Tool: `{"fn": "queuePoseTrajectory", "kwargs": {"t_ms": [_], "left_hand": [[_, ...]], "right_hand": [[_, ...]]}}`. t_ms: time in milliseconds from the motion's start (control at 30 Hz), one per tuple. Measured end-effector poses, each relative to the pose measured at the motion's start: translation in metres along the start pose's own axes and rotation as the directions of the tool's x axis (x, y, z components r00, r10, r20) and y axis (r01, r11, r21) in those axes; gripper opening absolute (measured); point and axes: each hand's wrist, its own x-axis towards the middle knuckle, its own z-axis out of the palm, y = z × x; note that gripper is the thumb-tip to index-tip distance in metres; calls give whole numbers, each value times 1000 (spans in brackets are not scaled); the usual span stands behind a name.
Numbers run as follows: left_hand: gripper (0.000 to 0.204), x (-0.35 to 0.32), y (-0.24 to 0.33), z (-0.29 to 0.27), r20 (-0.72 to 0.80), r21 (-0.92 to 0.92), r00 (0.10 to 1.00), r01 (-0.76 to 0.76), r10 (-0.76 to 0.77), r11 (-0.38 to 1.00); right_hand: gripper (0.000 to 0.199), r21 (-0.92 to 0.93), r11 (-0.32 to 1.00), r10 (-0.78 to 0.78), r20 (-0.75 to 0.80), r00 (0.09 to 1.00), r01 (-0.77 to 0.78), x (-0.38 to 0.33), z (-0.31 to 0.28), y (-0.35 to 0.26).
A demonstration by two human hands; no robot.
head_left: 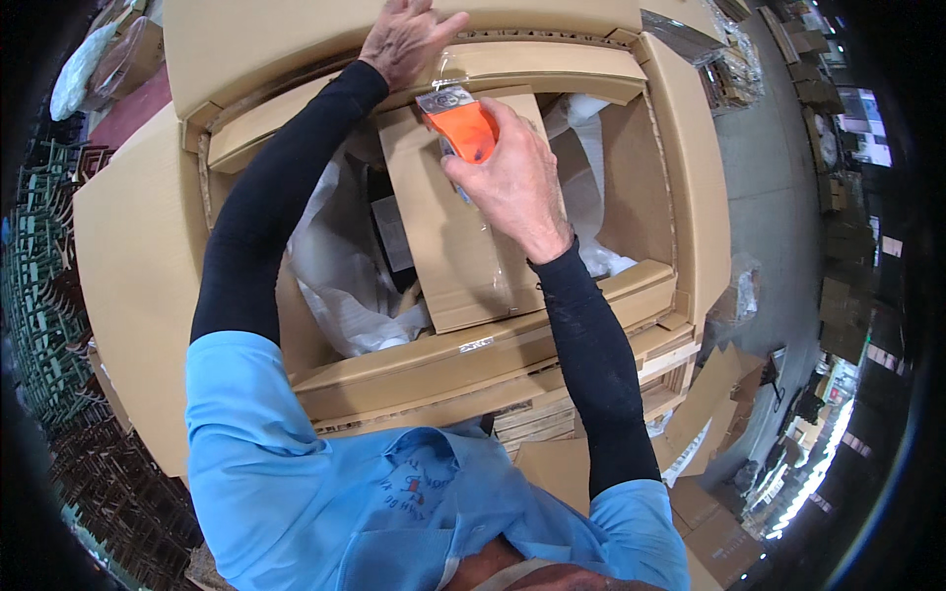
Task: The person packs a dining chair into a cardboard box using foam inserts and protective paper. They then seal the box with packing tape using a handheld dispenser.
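Note:
My right hand [512,182] grips an orange tape dispenser [465,130] with a metal head. It is at the far end of a flat brown carton [439,241] that lies across the middle of a large open cardboard box [483,345]. Clear tape [448,67] shows between the dispenser and the box's far inner ledge. My left hand [404,44] rests at that far edge, thumb and fingers apart and nothing visible in its grasp. White foam wrap [340,266] and a dark item [389,222] with a pale label sit in the box beside the carton.
Wide box flaps [128,266] fold outward at the left and far side. Wooden slats [537,422] show under the near edge. Green chair-like frames [49,256] are stacked at far left. Loose cardboard [709,404] lies at lower right, beside a grey floor [769,187].

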Motion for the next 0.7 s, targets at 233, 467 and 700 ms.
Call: {"fn": "queuePoseTrajectory", "kwargs": {"t_ms": [233, 467, 700], "left_hand": [[31, 10, -4, -13, -174, -50, 979, 99, -106, 994], [11, -13, -5, -1, 21, -199, 999, -44, 49, 979], [37, -41, 32, -14, 16, -227, 996, 86, -85, 970]], "right_hand": [[67, 2, 996, 89, 3, 996, -89, -2, -6, 9], [67, 41, 996, 76, 3, 997, -76, 3, -9, 18], [63, 22, 996, 80, 50, 996, -81, 0, -14, 10]]}}
